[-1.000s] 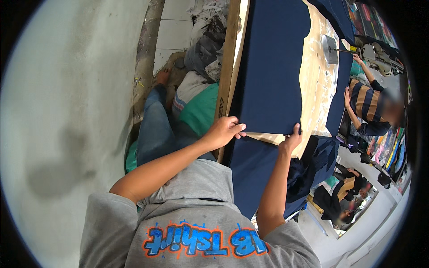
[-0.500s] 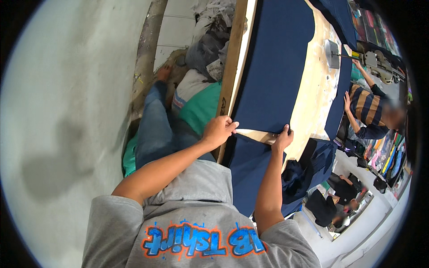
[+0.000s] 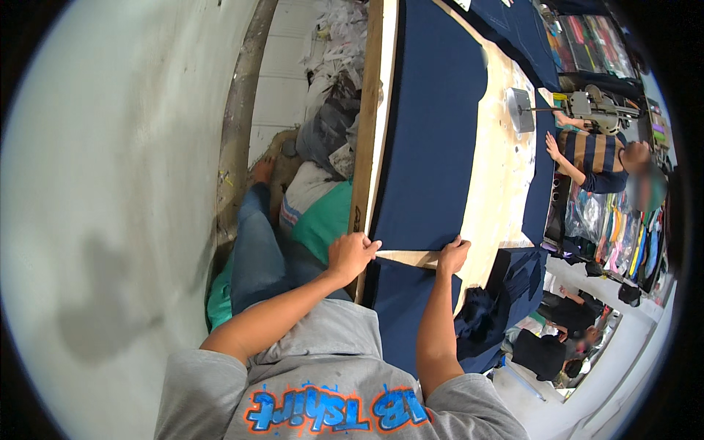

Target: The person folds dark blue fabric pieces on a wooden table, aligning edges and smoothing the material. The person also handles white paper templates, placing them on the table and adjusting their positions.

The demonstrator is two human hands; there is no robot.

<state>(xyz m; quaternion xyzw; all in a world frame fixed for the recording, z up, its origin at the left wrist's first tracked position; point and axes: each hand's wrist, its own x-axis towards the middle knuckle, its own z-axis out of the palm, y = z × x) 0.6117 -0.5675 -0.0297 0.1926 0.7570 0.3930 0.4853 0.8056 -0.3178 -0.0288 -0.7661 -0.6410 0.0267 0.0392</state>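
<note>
Dark navy fabric lies along the wooden table, its near edge running between my two hands. At the table's left edge my left hand is closed, pinching that fabric's near corner with thumb and forefinger. Further right, my right hand grips the same edge, thumb uppermost and fingers curled. Just below my hands lies a second navy fabric piece. A narrow wedge of bare wood shows between the two pieces. How many layers my fingers hold cannot be made out.
Across the table a person in a striped top has hands near a cloth-cutting machine with a grey base plate. Bunched dark cloth lies at right. Green sacks fill the floor left of the wooden table edge.
The view has shifted, so table, fabric and hands sit lower and slightly further left in the picture. Both hands keep their hold on the fabric edge.
</note>
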